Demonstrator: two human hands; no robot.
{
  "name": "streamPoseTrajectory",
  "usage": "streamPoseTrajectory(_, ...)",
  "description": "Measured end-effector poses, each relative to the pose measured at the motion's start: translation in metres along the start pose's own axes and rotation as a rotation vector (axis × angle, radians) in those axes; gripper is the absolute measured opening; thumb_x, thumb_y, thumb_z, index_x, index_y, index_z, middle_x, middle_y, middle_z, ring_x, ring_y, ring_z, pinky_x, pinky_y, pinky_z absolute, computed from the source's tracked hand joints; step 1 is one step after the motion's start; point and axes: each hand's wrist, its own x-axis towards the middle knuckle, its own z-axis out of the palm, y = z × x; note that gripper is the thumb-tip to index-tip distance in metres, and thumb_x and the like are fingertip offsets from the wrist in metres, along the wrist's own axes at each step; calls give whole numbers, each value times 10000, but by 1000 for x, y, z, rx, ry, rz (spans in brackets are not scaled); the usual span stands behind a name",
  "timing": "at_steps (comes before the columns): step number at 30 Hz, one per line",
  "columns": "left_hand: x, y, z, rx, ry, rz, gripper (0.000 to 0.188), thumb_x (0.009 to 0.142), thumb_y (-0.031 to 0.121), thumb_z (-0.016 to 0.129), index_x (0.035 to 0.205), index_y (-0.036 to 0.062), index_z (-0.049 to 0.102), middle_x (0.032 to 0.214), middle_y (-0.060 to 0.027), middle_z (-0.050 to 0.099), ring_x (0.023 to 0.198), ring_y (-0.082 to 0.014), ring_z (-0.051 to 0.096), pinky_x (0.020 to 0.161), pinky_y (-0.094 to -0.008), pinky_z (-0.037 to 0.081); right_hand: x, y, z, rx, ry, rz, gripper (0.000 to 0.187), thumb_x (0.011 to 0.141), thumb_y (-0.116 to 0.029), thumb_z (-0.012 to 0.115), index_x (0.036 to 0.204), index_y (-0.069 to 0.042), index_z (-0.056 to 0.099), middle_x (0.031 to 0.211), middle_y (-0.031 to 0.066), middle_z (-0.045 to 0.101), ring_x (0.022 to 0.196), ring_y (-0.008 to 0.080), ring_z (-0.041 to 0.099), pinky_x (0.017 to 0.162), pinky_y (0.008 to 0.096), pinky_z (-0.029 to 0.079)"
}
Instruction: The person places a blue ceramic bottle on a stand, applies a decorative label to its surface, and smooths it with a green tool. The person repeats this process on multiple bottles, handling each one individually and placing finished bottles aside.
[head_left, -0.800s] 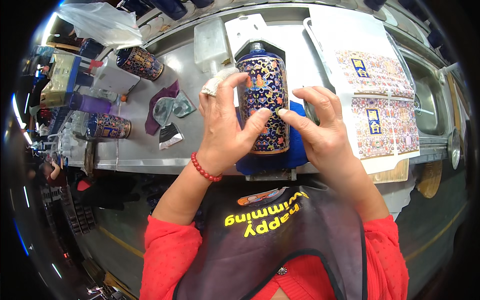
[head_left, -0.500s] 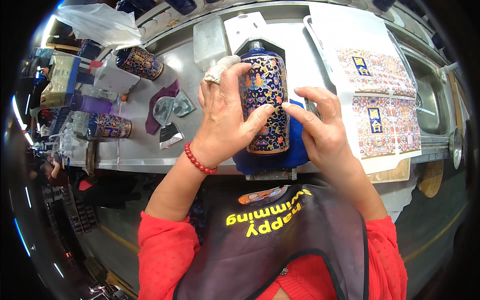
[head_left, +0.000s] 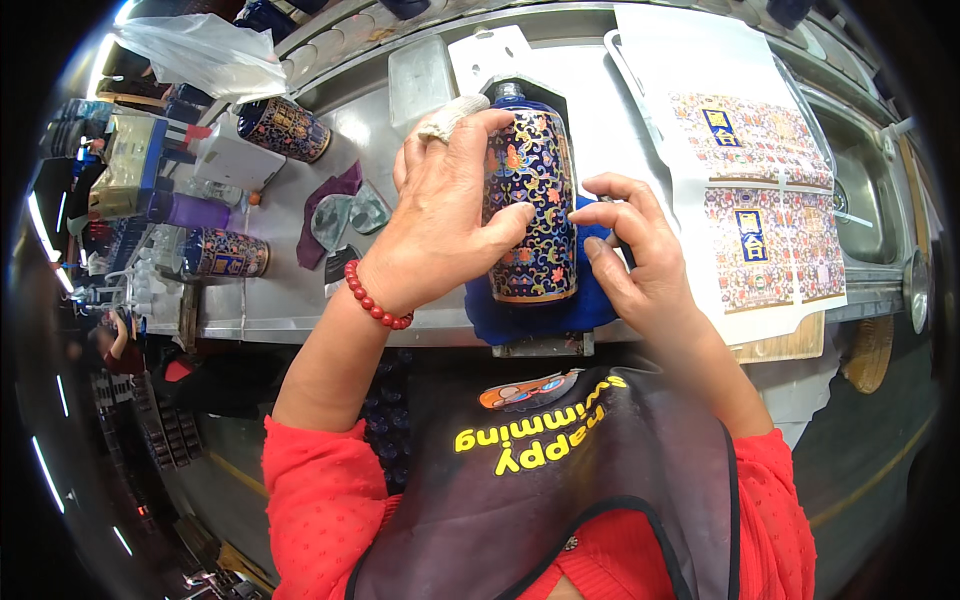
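A dark blue bottle (head_left: 530, 240) with a colourful floral pattern lies in front of me on a blue cloth (head_left: 595, 300), its neck pointing away. My left hand (head_left: 440, 215) grips its left side, thumb across the patterned face and forefinger near the shoulder. Whitish fabric (head_left: 450, 118) sits at that hand's far fingers; whether it is worn or held I cannot make out. My right hand (head_left: 640, 250) is at the bottle's right edge, fingers bent and apart, with nothing visible in them. One of its fingertips is at or very near the bottle's side.
Printed floral transfer sheets (head_left: 745, 230) lie to the right, beside a metal sink (head_left: 865, 200). On the left are two patterned bottles, one farther off (head_left: 285, 128) and one nearer (head_left: 232, 253), plus a purple cloth (head_left: 325, 215). A clear plastic box (head_left: 420, 85) stands at the back.
My left thumb has drawn back leftward over the bottle, and the left wrist has shifted left. The right fingers have bent more and stay by the right edge.
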Motion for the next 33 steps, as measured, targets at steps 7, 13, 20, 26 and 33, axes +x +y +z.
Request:
streamPoseTrajectory(7, 3, 3, -6, 38, -65, 16, 725, 791, 299, 712, 1423, 85, 428, 1340, -185, 507, 1249, -366, 419, 1124, -474, 270, -1, 0, 2, 19, -3, 19, 262, 860, 36, 592, 1099, -42, 667, 1304, 154, 555, 895, 169, 582, 763, 283, 478)
streamPoseTrajectory(13, 5, 4, -7, 73, -61, 44, 726, 786, 299, 719, 1421, 84, 441, 1375, -181, 495, 1231, -348, 436, 1118, -453, 301, 1, 1, 3, 28, -3, 28, 255, 861, 33, 595, 1094, -45, 666, 1300, 141, 562, 886, 163, 578, 763, 281, 474)
streamPoseTrajectory(20, 6, 3, -6, 65, -65, 50, 717, 773, 268, 715, 1411, 75, 451, 1356, -185, 496, 1221, -343, 445, 1104, -448, 320, 2, 0, 4, 47, -2, 30, 243, 863, 33, 593, 1084, -41, 663, 1298, 138, 564, 932, 174, 579, 773, 282, 467)
streamPoseTrajectory(26, 5, 0, -5, 50, -43, 72, 713, 769, 252, 720, 1407, 73, 458, 1366, -192, 495, 1223, -350, 455, 1101, -443, 330, 4, 0, 5, -35, 44, -66, 288, 860, 43, 601, 1136, -24, 649, 1253, 162, 592, 1048, 214, 623, 881, 306, 493)
streamPoseTrajectory(33, -3, -24, 9, -175, 96, 75, 743, 848, 296, 732, 1457, 42, 392, 1387, -187, 486, 1286, -346, 436, 1132, -448, 283, 24, -15, -7, -99, 20, -359, 364, 789, 87, 678, 1135, 7, 597, 1010, 153, 672, 914, 324, 655, 818, 402, 526)
